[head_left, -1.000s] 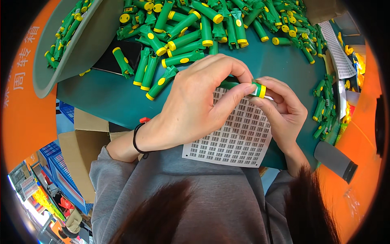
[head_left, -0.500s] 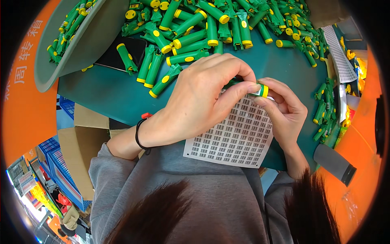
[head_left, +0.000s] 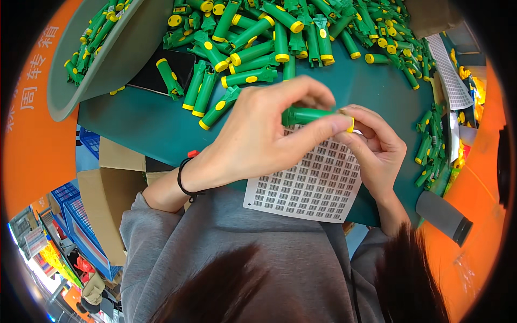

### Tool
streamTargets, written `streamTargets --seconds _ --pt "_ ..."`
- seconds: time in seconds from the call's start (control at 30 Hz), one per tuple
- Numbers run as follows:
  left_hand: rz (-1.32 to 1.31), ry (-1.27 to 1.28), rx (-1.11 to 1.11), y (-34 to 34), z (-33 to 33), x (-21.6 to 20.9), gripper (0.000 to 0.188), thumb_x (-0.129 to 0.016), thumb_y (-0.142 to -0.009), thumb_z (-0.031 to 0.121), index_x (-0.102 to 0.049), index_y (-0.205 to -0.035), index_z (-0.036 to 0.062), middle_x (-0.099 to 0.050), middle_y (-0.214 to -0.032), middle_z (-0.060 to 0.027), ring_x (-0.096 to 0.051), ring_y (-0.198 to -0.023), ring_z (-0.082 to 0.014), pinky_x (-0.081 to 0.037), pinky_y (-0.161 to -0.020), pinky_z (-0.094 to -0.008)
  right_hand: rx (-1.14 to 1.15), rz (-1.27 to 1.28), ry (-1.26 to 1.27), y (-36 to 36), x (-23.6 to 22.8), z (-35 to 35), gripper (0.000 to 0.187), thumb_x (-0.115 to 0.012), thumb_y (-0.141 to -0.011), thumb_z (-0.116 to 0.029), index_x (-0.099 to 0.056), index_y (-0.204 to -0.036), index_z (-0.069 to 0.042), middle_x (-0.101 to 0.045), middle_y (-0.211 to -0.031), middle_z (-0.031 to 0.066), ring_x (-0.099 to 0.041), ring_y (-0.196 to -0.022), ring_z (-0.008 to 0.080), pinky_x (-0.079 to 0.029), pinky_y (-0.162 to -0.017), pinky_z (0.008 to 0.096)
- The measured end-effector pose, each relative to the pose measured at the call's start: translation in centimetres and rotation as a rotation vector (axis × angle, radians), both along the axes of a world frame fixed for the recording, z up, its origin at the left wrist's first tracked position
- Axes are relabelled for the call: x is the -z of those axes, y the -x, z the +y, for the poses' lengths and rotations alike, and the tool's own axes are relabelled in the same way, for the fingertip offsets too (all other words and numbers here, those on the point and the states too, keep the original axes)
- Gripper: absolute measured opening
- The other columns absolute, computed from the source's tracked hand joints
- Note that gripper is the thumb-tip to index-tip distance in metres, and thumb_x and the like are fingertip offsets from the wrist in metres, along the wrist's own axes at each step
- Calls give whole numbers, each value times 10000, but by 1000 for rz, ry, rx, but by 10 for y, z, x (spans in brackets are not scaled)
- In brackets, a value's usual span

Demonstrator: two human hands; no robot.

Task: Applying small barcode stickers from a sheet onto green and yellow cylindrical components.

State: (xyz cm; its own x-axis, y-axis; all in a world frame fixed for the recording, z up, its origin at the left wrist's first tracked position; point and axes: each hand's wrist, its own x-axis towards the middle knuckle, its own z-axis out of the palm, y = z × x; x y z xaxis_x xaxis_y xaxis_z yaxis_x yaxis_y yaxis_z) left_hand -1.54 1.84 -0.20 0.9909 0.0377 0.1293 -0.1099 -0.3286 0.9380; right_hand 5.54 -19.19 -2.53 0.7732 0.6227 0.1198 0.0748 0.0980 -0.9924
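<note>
A green plastic tube with a yellow end cap [head_left: 307, 115] lies across the space between my hands, over the label sheet. My right hand [head_left: 379, 148] pinches its yellow end between thumb and fingers. My left hand [head_left: 264, 126] curves around the tube from the left, its thumb laid along the near side up to the cap and its index finger raised above, slightly blurred. The tube's left end reaches into the left palm. Below the hands, a white sheet of small printed labels [head_left: 301, 188] hangs over the table's near edge; whether any finger touches it is hidden.
Many similar green tubes [head_left: 253, 51] are heaped along the back of the green table [head_left: 371, 86]. A grey basin [head_left: 116, 64] with more tubes stands at the far left, beside a dark phone [head_left: 151, 75]. At right lie a grey cylinder [head_left: 441, 215] and another label sheet [head_left: 452, 75].
My left index finger has lifted off the tube, uncovering more of its green body. The left thumb has slid slightly right toward the cap. My right hand keeps its pinch.
</note>
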Motion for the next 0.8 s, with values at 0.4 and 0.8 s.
streamTargets --seconds 0.4,0.8 --pt "278 118 193 0 -1 5 398 -572 -1057 343 -727 -923 1 -552 -684 44 -463 -656 -17 -372 -562 -227 -37 -123 47 1 -1 -3 365 -717 -866 96 -673 -1226 61 -641 -1260 173 -671 -1091 209 -591 -946 321" --pt "-469 -375 -782 9 119 -53 65 -659 -884 50 -705 -929 59 -732 -948 -79 -671 -791 -247 -508 -713 -352 29 -566 606 -1 -3 13 461 -815 -807 -153 -674 -1239 -71 -629 -1191 113 -580 -1128 263 -465 -983 392"
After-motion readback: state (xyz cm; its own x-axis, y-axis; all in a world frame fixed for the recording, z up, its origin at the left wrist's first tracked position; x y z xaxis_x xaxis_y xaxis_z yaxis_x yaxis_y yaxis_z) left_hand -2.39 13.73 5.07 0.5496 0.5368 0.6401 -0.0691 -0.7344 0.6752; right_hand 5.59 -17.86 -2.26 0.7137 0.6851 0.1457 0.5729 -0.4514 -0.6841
